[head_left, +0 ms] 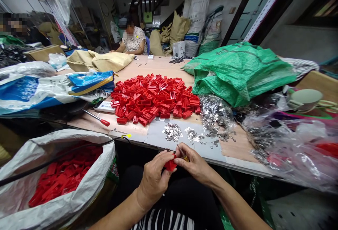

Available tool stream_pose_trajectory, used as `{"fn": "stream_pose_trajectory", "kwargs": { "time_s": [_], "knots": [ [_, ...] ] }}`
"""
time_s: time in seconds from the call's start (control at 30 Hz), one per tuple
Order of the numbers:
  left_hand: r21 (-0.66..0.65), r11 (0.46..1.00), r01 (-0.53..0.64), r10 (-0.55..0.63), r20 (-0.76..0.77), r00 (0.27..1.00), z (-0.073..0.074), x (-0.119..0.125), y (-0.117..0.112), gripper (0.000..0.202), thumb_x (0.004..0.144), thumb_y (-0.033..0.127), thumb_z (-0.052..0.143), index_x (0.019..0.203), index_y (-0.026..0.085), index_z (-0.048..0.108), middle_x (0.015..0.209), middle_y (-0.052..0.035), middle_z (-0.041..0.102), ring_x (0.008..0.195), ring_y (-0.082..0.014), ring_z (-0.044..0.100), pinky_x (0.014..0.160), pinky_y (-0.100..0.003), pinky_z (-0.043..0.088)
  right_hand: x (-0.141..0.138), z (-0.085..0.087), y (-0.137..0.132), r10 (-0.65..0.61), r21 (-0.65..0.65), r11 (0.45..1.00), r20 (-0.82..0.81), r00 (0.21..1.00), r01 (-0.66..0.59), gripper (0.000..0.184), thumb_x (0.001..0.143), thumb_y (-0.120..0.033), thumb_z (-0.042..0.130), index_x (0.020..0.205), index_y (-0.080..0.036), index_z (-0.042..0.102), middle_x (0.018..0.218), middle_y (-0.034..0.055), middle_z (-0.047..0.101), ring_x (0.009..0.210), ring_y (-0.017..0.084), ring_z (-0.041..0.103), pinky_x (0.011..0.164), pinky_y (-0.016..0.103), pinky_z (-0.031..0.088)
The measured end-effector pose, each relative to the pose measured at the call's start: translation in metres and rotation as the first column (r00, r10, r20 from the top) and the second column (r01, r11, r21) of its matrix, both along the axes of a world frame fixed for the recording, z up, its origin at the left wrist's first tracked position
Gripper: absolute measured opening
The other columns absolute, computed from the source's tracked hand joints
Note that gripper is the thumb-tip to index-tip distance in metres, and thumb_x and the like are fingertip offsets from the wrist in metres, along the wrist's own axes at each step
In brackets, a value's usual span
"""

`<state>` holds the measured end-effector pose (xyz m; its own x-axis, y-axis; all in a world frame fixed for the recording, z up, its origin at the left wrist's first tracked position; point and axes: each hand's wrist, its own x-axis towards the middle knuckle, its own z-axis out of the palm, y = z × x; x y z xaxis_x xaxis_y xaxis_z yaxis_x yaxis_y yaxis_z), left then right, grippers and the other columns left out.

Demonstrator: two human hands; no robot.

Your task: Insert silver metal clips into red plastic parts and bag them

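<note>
My left hand [154, 175] pinches a small red plastic part [171, 165] just in front of the table's near edge. Between the fingers of my right hand [196, 165] is a small pointed tool [186, 159] with a yellow handle and a thin metal tip. Both hands meet at the red part, and the fingers hide some of it. Beyond them, small flat metal pieces [173, 132] lie in two loose clusters on a grey sheet [155, 135]. Behind these rises a big heap of similar red plastic parts [155, 98].
At lower left stands an open white sack [105, 152] holding red parts. A clear bag of metal pieces [215, 112] lies beside a green woven sack [243, 71]. A red-tipped lever [97, 117] sticks out at left. Across the table sits another person [134, 39].
</note>
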<state>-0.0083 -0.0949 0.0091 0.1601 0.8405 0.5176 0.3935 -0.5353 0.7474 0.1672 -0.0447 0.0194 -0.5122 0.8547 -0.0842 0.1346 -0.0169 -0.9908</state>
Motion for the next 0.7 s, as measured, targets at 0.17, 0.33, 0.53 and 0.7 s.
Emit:
{"fn": "stream_pose_trajectory", "kwargs": {
  "time_s": [0.17,0.33,0.53,0.7],
  "knots": [
    [-0.001,1.000,0.029,-0.029,0.015,0.999,-0.009,0.004,-0.004,0.040,0.081,0.006,0.060,0.118,0.023,0.056,0.113,-0.0056,0.069,0.105,-0.0181,0.065,0.091,-0.031,0.055,0.006,-0.009,-0.008,-0.005,-0.115,0.993,-0.082,0.997,-0.005,0.036,0.079,-0.044,0.067,0.077,-0.020,0.041,0.074,-0.0044,0.039,0.066,0.010,0.034,0.056,0.023,0.029],
    [-0.058,0.996,0.073,-0.072,0.026,0.997,-0.008,0.003,-0.006,0.039,0.082,0.008,0.061,0.117,0.025,0.056,0.113,-0.0029,0.069,0.106,-0.0178,0.065,0.094,-0.030,0.053,0.010,-0.010,-0.019,0.022,-0.322,0.943,-0.209,0.978,-0.090,0.035,0.082,-0.046,0.064,0.086,-0.021,0.039,0.071,-0.0070,0.035,0.055,0.006,0.023,0.049,0.023,0.017],
    [-0.052,0.988,0.147,-0.145,0.043,0.989,-0.009,0.002,-0.004,0.041,0.084,0.011,0.061,0.121,0.027,0.052,0.113,-0.0005,0.070,0.108,-0.0178,0.065,0.107,-0.039,0.044,0.013,-0.014,-0.021,-0.006,-0.383,0.916,-0.313,0.950,-0.121,0.033,0.082,-0.041,0.066,0.087,-0.020,0.041,0.068,-0.0069,0.035,0.056,0.006,0.023,0.049,0.022,0.015],
    [-0.054,0.965,0.256,-0.247,0.129,0.960,-0.015,-0.002,-0.001,0.047,0.083,0.012,0.064,0.123,0.030,0.051,0.114,0.0010,0.069,0.105,-0.0172,0.066,0.112,-0.043,0.037,0.012,-0.019,-0.024,-0.032,-0.461,0.870,-0.402,0.915,-0.172,0.038,0.075,-0.038,0.073,0.088,-0.020,0.042,0.066,-0.0078,0.035,0.052,0.004,0.021,0.046,0.021,0.012]
  ]
}}
